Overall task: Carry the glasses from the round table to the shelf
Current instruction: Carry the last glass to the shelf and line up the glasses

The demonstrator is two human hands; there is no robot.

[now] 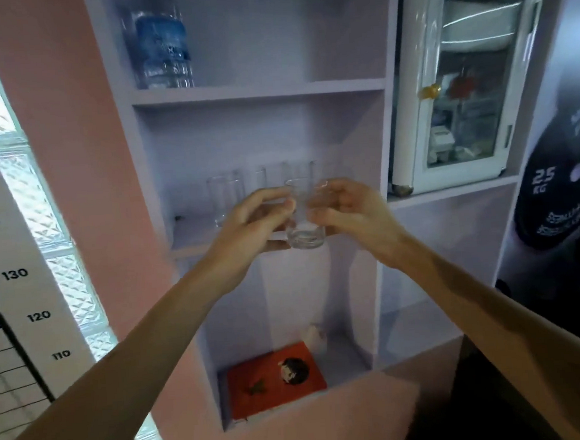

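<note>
Here, upright glass (304, 219), mouth up, gripped by left hand (251, 222), right hand (346, 212) fingers.

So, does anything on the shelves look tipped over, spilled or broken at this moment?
Nothing stands out. The glasses on the middle shelf stand upright, as do the water bottles above. Both hands, left hand and right hand, hold one clear glass upright before the shelf. No spill or crack is visible, though the picture is soft.

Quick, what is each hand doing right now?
Left hand: closed around the short clear drinking glass, in front of the lilac shelf.
Right hand: closed on the same glass.
</note>
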